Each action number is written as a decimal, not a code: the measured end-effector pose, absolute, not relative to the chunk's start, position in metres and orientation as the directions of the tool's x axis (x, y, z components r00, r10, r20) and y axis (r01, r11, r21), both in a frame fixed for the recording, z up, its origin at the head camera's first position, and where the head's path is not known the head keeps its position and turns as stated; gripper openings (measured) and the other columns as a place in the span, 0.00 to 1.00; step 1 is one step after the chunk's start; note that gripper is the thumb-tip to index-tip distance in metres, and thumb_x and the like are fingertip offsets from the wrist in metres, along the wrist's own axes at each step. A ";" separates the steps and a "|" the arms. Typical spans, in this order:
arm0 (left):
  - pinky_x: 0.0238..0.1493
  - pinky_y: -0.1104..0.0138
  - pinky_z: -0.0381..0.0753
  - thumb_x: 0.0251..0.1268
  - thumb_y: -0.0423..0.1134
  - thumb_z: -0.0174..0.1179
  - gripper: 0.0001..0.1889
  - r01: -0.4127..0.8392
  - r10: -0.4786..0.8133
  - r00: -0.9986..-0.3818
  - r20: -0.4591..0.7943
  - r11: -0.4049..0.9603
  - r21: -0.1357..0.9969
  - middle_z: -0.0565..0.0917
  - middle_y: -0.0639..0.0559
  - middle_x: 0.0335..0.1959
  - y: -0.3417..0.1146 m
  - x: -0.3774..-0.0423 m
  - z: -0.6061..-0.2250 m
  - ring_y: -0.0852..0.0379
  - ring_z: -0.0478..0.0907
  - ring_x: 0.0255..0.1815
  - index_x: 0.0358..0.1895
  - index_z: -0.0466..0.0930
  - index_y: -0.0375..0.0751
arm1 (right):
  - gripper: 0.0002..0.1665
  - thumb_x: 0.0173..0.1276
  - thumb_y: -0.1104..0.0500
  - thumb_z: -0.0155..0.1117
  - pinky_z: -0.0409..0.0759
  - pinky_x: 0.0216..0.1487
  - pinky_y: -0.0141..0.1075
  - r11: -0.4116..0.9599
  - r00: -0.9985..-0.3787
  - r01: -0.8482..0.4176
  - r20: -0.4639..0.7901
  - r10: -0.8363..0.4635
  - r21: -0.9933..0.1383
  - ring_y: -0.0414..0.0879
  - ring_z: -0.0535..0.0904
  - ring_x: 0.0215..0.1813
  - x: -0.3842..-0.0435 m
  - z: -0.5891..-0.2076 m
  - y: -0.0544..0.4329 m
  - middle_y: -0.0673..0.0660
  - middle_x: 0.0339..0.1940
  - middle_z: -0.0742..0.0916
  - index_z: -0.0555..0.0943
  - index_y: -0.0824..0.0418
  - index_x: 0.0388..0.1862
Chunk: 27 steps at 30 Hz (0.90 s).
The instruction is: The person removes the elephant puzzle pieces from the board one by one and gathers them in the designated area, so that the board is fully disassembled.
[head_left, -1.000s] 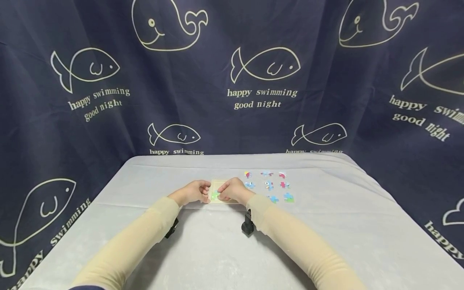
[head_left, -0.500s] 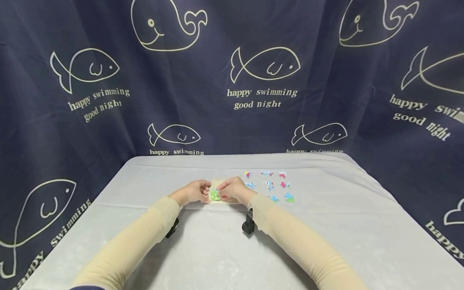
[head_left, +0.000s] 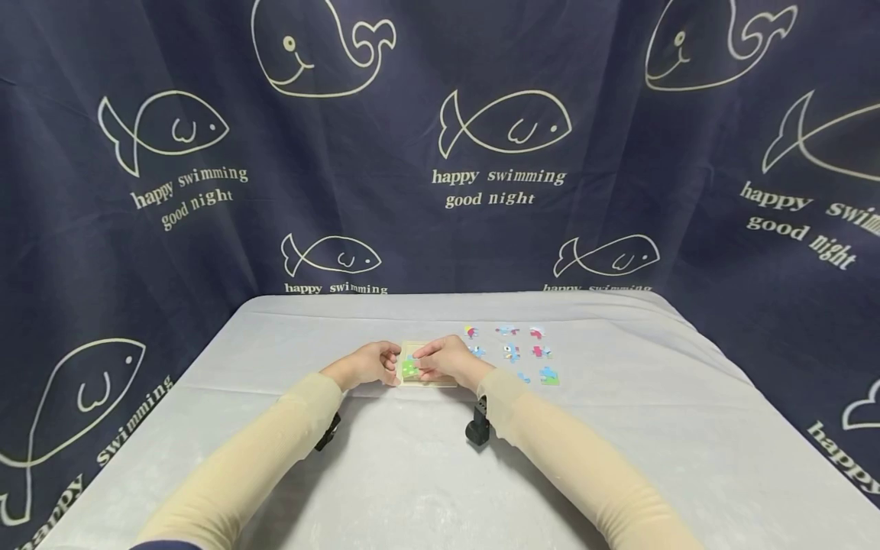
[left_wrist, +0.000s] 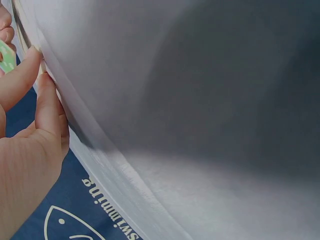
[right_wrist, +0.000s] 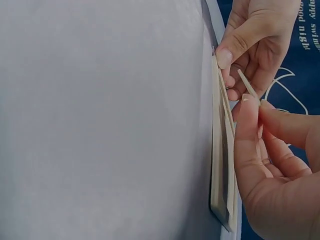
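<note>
With thumb and fingertips, my left hand (head_left: 367, 364) grips the left edge of a shallow wooden puzzle tray (head_left: 437, 384). A green jigsaw piece (head_left: 410, 368) with light spots and a bit of blue is pinched by my right hand (head_left: 448, 360) over the tray's left part. In the right wrist view that piece (right_wrist: 249, 86) appears edge-on and tilted, raised off the tray (right_wrist: 218, 165). The left wrist view has my left hand (left_wrist: 37, 112) at the tray's edge and part of the green piece (left_wrist: 7, 58). My right hand covers much of the tray in the head view.
Right of the tray, several loose jigsaw pieces lie in rough rows, among them a blue-green one (head_left: 548, 375), a pink one (head_left: 541, 351) and a blue one with an eye (head_left: 511, 351). A pale cloth covers the table (head_left: 412, 473); a dark printed curtain (head_left: 385, 153) hangs behind.
My right hand has shifted slightly right, and the green piece has come up from the tray's lower-left corner, showing more of its face. My left hand has stayed at the tray's edge.
</note>
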<state>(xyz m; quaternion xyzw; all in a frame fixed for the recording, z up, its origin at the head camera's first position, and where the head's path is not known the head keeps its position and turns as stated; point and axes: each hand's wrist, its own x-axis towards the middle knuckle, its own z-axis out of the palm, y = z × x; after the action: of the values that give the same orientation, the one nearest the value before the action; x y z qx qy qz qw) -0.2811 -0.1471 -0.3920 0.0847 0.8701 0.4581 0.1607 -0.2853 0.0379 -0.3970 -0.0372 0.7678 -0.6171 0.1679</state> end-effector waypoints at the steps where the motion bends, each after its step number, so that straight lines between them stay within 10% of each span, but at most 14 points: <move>1: 0.34 0.74 0.76 0.47 0.18 0.67 0.38 0.000 0.294 -0.934 -0.203 0.567 0.823 0.72 0.46 0.41 -0.147 -0.281 -0.392 0.56 0.70 0.41 0.66 0.64 0.23 | 0.11 0.62 0.72 0.65 0.86 0.36 0.35 0.235 -0.941 0.145 -0.208 -0.268 -0.961 0.41 0.82 0.25 -0.285 -0.397 0.039 0.63 0.32 0.88 0.84 0.71 0.44; 27: 0.36 0.73 0.74 0.48 0.19 0.67 0.37 -0.013 0.290 -0.933 -0.212 0.564 0.826 0.72 0.45 0.42 -0.148 -0.283 -0.392 0.57 0.69 0.40 0.66 0.64 0.25 | 0.11 0.65 0.70 0.63 0.84 0.31 0.30 0.221 -0.945 0.149 -0.205 -0.255 -0.964 0.40 0.82 0.24 -0.292 -0.392 0.053 0.58 0.26 0.87 0.82 0.71 0.46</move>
<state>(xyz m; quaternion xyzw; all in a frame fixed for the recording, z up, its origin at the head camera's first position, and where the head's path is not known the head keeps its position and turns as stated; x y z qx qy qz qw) -0.2826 -0.1481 -0.3924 0.0798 0.8688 0.4603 0.1642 -0.2924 0.0533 -0.3918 -0.0347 0.7645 -0.6229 0.1621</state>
